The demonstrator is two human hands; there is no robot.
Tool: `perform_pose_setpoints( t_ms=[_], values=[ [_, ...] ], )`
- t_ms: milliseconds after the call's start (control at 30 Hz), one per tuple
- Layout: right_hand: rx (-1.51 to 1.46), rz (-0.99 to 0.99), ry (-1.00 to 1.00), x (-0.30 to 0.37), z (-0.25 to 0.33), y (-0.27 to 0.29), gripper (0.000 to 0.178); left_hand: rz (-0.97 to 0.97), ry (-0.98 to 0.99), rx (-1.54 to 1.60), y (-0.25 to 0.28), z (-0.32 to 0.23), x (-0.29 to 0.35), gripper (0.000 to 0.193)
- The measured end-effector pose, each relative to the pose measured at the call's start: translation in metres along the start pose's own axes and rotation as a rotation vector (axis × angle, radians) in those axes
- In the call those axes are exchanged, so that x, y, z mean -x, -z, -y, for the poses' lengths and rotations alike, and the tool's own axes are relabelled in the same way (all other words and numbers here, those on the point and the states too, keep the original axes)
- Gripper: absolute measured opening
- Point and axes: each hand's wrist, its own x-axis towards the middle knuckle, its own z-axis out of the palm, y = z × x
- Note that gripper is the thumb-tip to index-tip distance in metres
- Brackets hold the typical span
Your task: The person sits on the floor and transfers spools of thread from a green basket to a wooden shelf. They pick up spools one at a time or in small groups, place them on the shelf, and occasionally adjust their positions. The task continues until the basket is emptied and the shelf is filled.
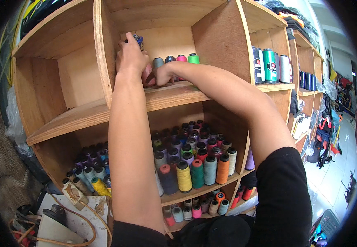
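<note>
Left of the green spool, the left hand curls by a blue thing, the right hand by a reddish spool. Whether their fingers pinch, I cannot tell. Steadying the reddish spool's base should prevent tipping.

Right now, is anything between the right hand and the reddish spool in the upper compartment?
Nothing visible: the right hand is right beside the reddish spool, though whether they touch is unclear. The grey spool stands farther back, out of the way.
</note>
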Motion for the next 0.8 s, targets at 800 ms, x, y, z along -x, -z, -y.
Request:
perform_pose_setpoints(
  t_ms=[800],
  values=[
    [-0.109, -0.475, -0.227, 0.008, -0.001, 0.019, 0.058, 0.822, 0.077, -0.525, -0.014, 0.026, -0.01, 0.051]
  ],
)
